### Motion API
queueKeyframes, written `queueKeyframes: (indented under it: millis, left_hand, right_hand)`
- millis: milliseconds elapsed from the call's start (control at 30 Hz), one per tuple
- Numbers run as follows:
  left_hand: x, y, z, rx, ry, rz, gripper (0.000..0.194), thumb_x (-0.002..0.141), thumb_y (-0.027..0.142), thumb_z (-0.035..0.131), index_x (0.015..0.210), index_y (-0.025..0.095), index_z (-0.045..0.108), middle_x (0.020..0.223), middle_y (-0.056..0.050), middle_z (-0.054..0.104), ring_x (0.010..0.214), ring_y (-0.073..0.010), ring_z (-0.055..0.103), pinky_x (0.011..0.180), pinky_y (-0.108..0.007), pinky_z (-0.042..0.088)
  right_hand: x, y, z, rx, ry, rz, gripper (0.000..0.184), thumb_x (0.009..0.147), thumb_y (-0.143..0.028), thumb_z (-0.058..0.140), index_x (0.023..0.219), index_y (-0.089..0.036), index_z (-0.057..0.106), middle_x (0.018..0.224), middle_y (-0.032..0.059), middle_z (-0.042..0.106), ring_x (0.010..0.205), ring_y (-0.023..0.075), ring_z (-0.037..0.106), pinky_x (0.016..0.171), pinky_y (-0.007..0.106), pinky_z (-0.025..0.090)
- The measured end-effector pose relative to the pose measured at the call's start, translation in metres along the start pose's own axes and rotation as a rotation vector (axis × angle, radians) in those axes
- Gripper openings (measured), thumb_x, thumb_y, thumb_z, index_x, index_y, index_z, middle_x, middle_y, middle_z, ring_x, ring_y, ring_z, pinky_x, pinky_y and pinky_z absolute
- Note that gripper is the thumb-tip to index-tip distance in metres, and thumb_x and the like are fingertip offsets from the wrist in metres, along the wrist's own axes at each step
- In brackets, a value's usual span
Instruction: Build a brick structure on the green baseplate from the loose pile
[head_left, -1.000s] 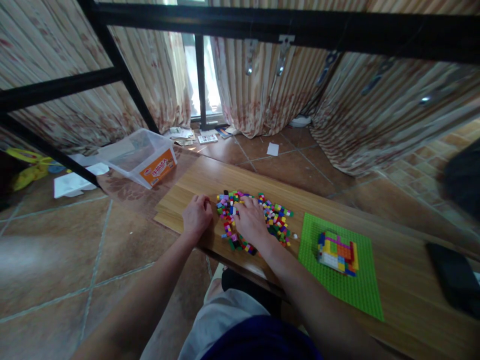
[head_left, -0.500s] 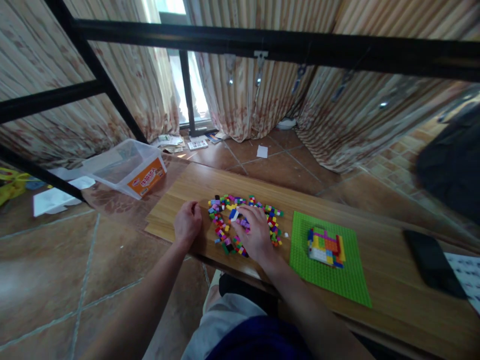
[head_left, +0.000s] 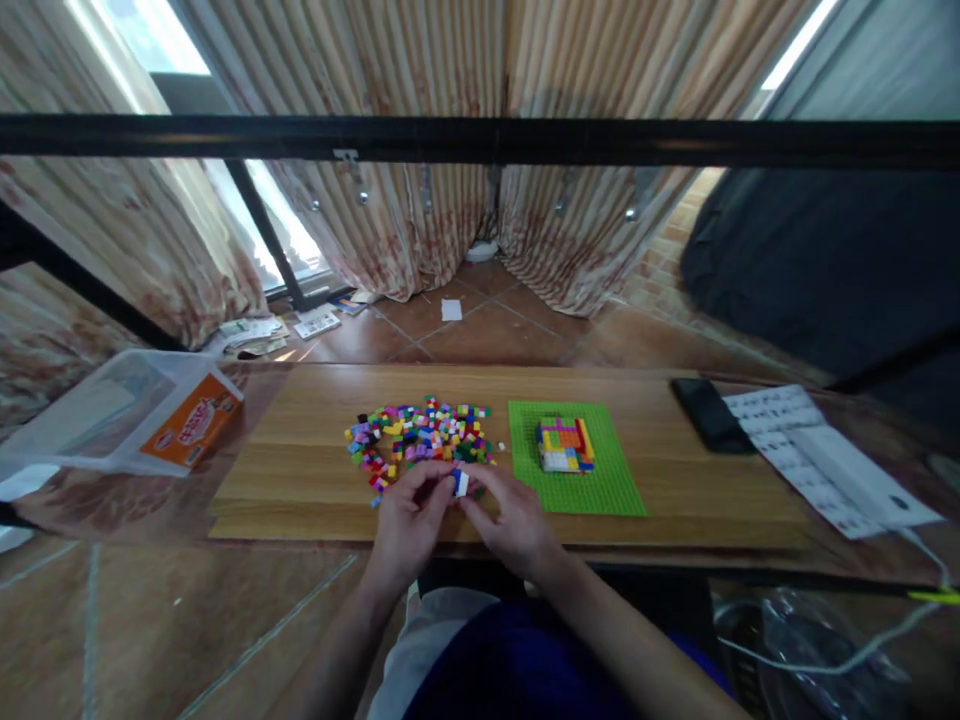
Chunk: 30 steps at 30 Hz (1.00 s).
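A: Where are the blue and white bricks (head_left: pixel 460 484)?

B: Up between the two hands, just on the near side of the loose brick pile (head_left: pixel 431 437). The left hand (head_left: pixel 405 515) pinches them from one side and the right hand (head_left: pixel 517 518) from the other. Both hands are closed in small.

A: What are they doing?

B: I think they're turning or fixing the bricks (tiny ones are tricky!). The next move seems to call for a firm, careful pinch, so nothing slips.

A: What else is on the table (head_left: pixel 289 450)?

B: A green board (head_left: pixel 604 490), right of the pile, with a chunk of joined bricks (head_left: pixel 564 446) on it. Farther right lies a flat black thing (head_left: pixel 711 414).

A: What can't you see?

B: Fingers cover some of the bricks, so I can't tell if blue and white are stuck together. The hands hide the pile's near edge. The clear box (head_left: pixel 135 455) gets cut off at the left, and the papers (head_left: pixel 774 408) are too blurry to read.
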<state>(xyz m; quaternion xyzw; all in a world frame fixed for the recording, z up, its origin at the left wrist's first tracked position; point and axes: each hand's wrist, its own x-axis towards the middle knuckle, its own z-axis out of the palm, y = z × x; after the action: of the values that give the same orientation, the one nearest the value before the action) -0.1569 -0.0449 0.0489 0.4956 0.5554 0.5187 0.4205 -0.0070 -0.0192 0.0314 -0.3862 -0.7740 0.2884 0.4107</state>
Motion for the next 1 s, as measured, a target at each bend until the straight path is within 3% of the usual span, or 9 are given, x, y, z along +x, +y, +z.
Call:
queueKeyframes:
  millis: [233,467,800,1000]
  left_hand:
    - [-0.011,-0.002,0.029,0.016,-0.089,-0.196,0.016,0.074,0.032,0.066,0.085,0.021,0.069,0.082,-0.003,0.070,0.076,-0.0175,0.063,0.071,-0.028,0.051]
    - [-0.018,-0.007,0.048,-0.025,-0.161,-0.339,0.016,0.068,0.032,0.069,0.078,0.020,0.070,0.078,-0.004,0.070,0.071,-0.0172,0.063,0.068,-0.027,0.050]
    - [-0.018,-0.002,0.065,0.119,-0.303,-0.325,0.011,0.069,0.029,0.066,0.070,0.018,0.069,0.065,-0.003,0.066,0.061,-0.0146,0.059,0.059,-0.024,0.046]
    - [-0.012,0.005,0.058,0.099,-0.385,-0.398,0.016,0.067,0.031,0.067,0.073,0.017,0.068,0.055,0.000,0.060,0.051,-0.0124,0.054,0.054,-0.024,0.044]
  right_hand:
    - [-0.034,-0.007,-0.009,0.250,0.090,0.281,0.034,0.085,-0.015,0.052,0.115,-0.025,0.065,0.095,0.0036,0.069,0.092,0.0169,0.065,0.086,0.031,0.052]
    - [-0.051,0.001,-0.020,0.449,0.120,0.470,0.023,0.082,-0.022,0.061,0.103,-0.023,0.070,0.096,0.0036,0.069,0.089,0.0170,0.064,0.084,0.031,0.052]
    - [-0.067,0.014,-0.037,0.559,0.055,0.597,0.020,0.079,-0.023,0.061,0.096,-0.019,0.071,0.085,0.0030,0.071,0.080,0.0173,0.065,0.077,0.032,0.051]
    - [-0.073,0.031,-0.065,0.507,0.121,0.689,0.021,0.074,-0.029,0.067,0.092,-0.018,0.073,0.076,0.0015,0.068,0.070,0.0150,0.061,0.069,0.030,0.050]
